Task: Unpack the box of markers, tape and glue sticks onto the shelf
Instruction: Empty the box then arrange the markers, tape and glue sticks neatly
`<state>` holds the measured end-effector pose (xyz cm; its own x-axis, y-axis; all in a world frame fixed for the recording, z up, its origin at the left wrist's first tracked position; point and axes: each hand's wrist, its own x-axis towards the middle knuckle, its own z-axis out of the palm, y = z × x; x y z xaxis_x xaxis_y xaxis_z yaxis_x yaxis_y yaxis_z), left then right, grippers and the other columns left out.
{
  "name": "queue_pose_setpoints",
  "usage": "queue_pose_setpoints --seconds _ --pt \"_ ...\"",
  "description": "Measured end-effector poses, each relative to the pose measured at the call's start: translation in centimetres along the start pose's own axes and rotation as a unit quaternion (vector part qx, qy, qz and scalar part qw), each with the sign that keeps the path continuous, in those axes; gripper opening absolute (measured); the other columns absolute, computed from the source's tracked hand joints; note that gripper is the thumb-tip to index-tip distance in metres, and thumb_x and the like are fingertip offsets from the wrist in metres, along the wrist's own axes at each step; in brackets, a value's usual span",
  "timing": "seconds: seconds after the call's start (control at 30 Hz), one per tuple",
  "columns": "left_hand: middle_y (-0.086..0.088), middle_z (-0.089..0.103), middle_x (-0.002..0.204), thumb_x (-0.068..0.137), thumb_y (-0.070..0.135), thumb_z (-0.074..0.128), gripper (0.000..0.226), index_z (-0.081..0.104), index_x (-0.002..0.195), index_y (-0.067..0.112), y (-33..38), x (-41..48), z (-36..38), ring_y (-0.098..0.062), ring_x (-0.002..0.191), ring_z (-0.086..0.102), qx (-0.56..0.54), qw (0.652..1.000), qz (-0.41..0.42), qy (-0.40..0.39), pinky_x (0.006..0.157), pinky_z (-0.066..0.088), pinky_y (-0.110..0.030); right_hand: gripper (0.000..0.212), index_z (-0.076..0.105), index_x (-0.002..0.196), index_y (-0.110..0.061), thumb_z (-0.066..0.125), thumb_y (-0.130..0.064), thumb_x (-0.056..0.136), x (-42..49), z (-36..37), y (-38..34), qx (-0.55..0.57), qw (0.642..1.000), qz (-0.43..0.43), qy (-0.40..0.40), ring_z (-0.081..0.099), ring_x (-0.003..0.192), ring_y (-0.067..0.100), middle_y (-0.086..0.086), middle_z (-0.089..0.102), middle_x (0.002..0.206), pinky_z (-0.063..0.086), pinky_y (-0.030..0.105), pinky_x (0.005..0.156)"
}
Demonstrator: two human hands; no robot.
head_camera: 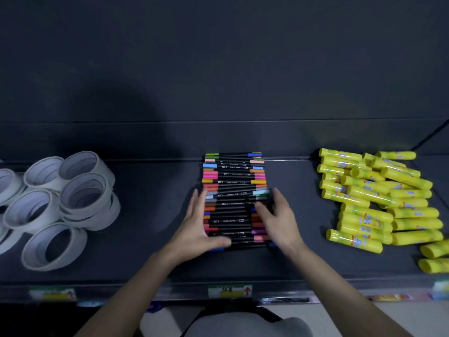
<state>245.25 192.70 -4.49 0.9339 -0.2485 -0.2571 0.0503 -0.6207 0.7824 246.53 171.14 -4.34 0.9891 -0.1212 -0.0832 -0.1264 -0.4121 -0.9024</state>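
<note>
A row of black markers [233, 176] with coloured caps lies side by side in the middle of the dark shelf [150, 215]. My left hand [198, 224] presses flat against the row's left ends, its thumb lying under the nearest markers. My right hand [277, 220] presses with straight fingers on the row's right ends. White tape rolls [73, 198] are heaped at the left. Yellow glue sticks [379, 198] are piled at the right.
The shelf's back wall [218, 69] rises behind the goods. Price labels [229, 291] with red arrows sit on the front edge. Two more glue sticks [435, 257] lie at the far right front. Pale floor shows below the shelf.
</note>
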Motion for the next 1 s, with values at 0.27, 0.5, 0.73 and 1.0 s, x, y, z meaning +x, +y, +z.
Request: queue_pose_setpoints --seconds 0.27,0.5,0.73,1.0 --pt "0.014 0.018 0.156 0.091 0.057 0.038 0.068 0.02 0.15 0.027 2.2 4.5 1.0 0.0 0.142 0.015 -0.226 0.957 -0.041 0.176 0.118 0.012 -0.027 0.025 0.053 0.119 -0.027 0.052 -0.024 0.093 3.3 1.1 -1.5 0.025 0.999 -0.003 -0.038 0.056 0.109 0.007 -0.009 0.061 0.115 0.043 0.027 0.097" --pt "0.009 0.024 0.155 0.099 0.041 0.036 0.055 0.024 0.149 0.021 2.5 7.0 -0.7 -0.003 0.14 0.023 -0.286 0.931 -0.067 0.218 0.111 0.016 -0.02 0.013 0.058 0.105 -0.017 0.053 -0.021 0.093 6.5 0.1 -1.7 0.076 0.996 0.044 -0.004 0.062 0.097 0.012 -0.005 0.067 0.101 0.047 0.028 0.088" --pt "0.01 0.032 0.151 0.097 0.047 0.037 0.056 0.032 0.147 0.021 2.4 8.4 0.2 -0.003 0.137 0.029 -0.303 0.924 -0.075 0.22 0.115 0.019 -0.026 0.016 0.06 0.107 -0.023 0.053 -0.022 0.093 8.3 0.2 -1.9 0.084 0.995 0.042 -0.033 0.064 0.089 0.01 -0.008 0.068 0.094 0.05 0.024 0.08" --pt "0.011 0.039 0.147 0.09 0.059 0.043 0.06 0.039 0.142 0.028 2.3 7.8 -0.5 -0.006 0.135 0.036 -0.236 0.946 -0.08 0.207 0.116 0.024 -0.038 0.041 0.05 0.131 -0.018 0.056 -0.028 0.092 8.1 0.2 -2.5 0.023 0.999 0.012 -0.038 0.053 0.122 0.019 0.004 0.059 0.128 0.038 0.035 0.107"
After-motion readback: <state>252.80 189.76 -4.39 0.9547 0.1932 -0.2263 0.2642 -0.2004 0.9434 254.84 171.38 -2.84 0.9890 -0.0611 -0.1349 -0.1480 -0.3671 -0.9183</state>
